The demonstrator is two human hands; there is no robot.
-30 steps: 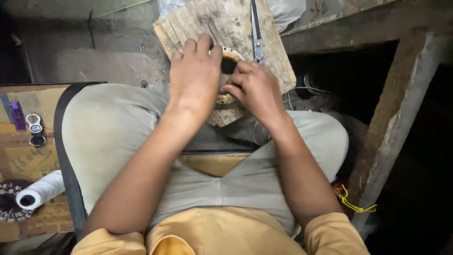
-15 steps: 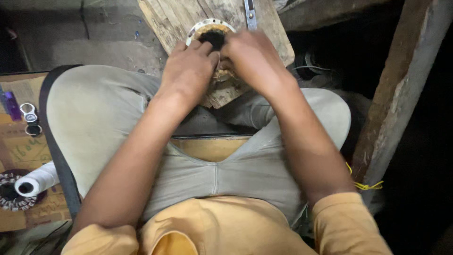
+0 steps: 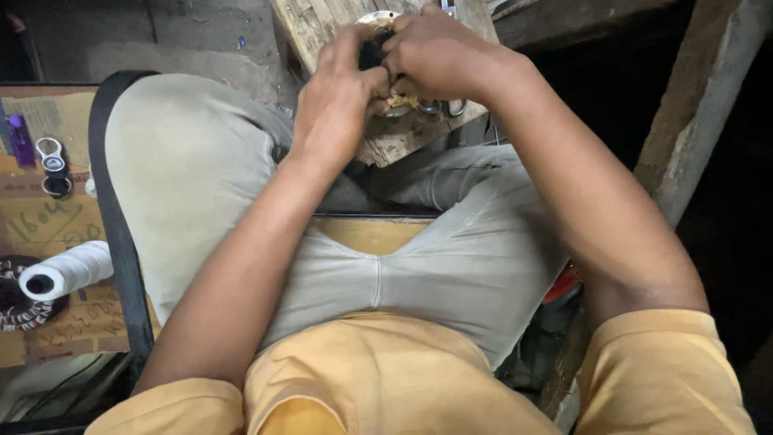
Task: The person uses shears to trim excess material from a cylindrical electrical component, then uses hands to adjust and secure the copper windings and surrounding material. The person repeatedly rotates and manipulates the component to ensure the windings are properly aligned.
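hands (image 3: 386, 80) on ring (image 3: 378, 18), thread spool (image 3: 68, 272) nr

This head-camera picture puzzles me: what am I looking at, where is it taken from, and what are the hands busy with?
There is no machine here. A person wears a camera on the head, so you look straight down at their own lap, grey trousers and yellow shirt. The left hand and right hand meet over a worn wooden block that rests by the knees. Together they grip a small round object with a pale rim and a dark middle; the fingers hide most of it, so I cannot tell what it is. Something that looks like the handles of scissors peeks out under the right hand. To the side, on cardboard, lie a spool of white thread, a purple lighter and a small metal item.
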